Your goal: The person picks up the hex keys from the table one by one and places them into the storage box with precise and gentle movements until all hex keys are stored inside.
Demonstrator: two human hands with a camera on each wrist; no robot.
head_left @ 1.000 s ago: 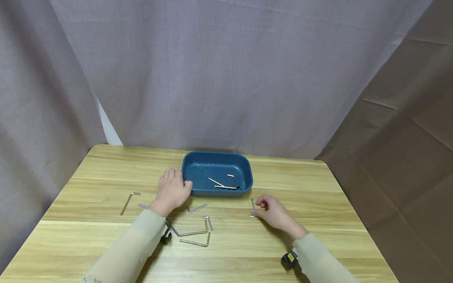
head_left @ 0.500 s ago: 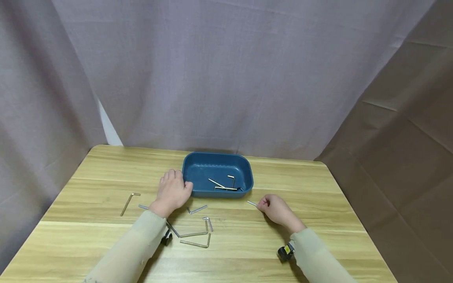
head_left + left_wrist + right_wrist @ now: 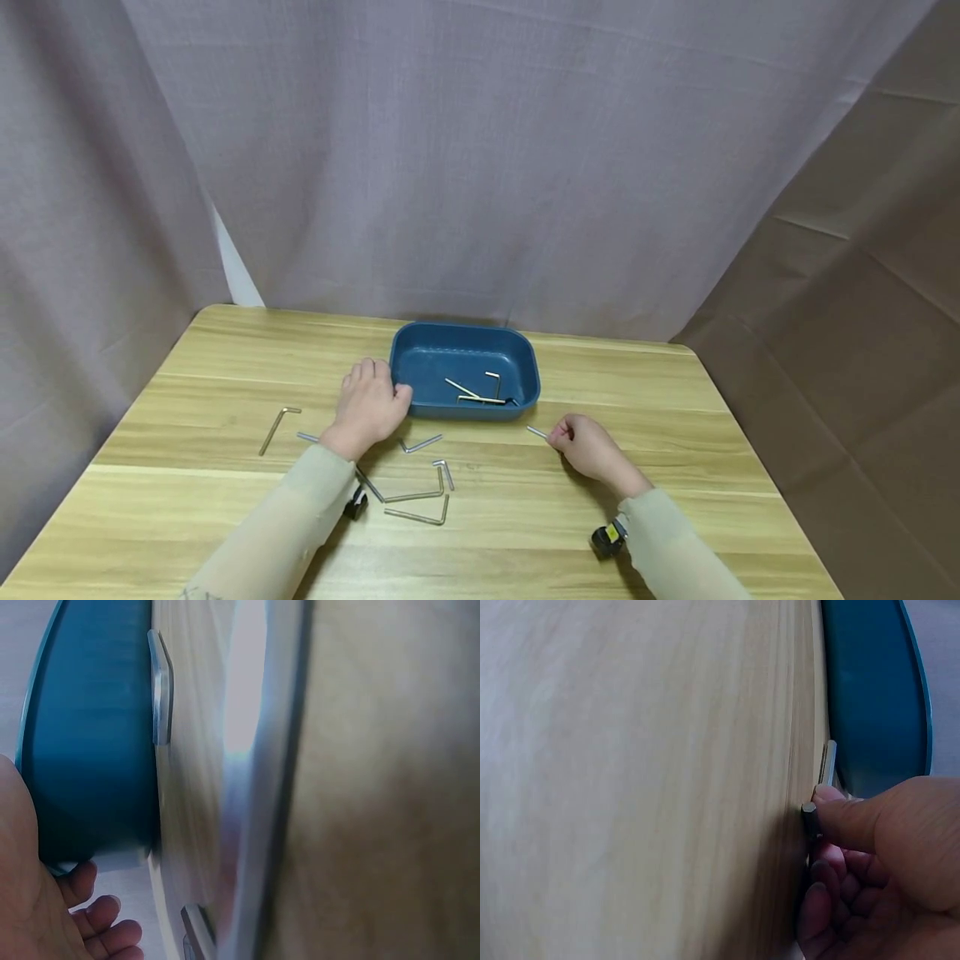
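Grey-purple curtain behind, brown cloth at 3 o'clock, light wood desk (image 3: 225,367) below. Blue tray (image 3: 420,358) sits at the desk's far middle, with a few hex keys (image 3: 480,392) lying inside.

Right hand (image 3: 588,446) rests at the tray's 4 o'clock, fingers curled, pinching a small hex key (image 3: 536,432) between thumb and fingertips. Key's visible long arm lies low over the desk, long axis running roughly 10 to 4 o'clock, free end pointing at 10 o'clock toward the tray's near right corner, just short of it. Right wrist view shows the thumb pressed on the key (image 3: 829,766) with the tray wall (image 3: 877,690) close behind.

Left hand (image 3: 367,404) lies on the desk at the tray's 8 o'clock, fingers relaxed and straight, thumb touching the tray's near left corner, grip holding nothing. Left wrist view confirms fingertips (image 3: 97,919) loose beside the tray wall (image 3: 90,735).

Loose hex keys (image 3: 412,496) are scattered at the left hand's 5 o'clock, one more hex key (image 3: 277,425) lies alone at its 9 o'clock.

Versus a second ago: the key lay flat with its arm pointing to 12 o'clock, fingers just closing on it; now it is pinched and swung toward 10 o'clock. Left hand and tray unchanged.
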